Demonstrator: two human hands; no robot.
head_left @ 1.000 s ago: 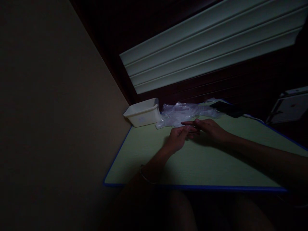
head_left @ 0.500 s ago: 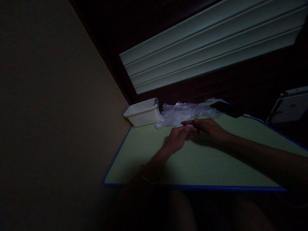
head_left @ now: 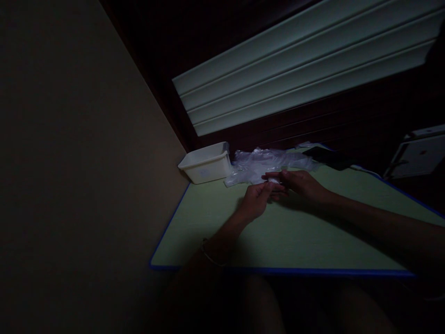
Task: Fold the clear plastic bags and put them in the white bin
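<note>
Over the pale green table [head_left: 215, 232], my left hand [head_left: 256, 199] and my right hand [head_left: 301, 183] meet fingertip to fingertip. A small whitish, shiny thing [head_left: 273, 180] shows between them; the dim light hides what it is. The fingers of my left hand are pinched on its near side, and those of my right hand are closed round it from the right. Crumpled clear plastic bags [head_left: 259, 160] lie just behind both hands. A bracelet circles my left wrist.
A white plastic bin [head_left: 208, 169] stands at the back left, against the wall. Something black and flat [head_left: 327, 157] lies at the back right. Slatted dark panelling rises behind the table. A pale box-like object [head_left: 419, 155] is at the far right.
The whitish thing between my fingertips shows a little more than before. Both hands have stayed almost in the same place.
</note>
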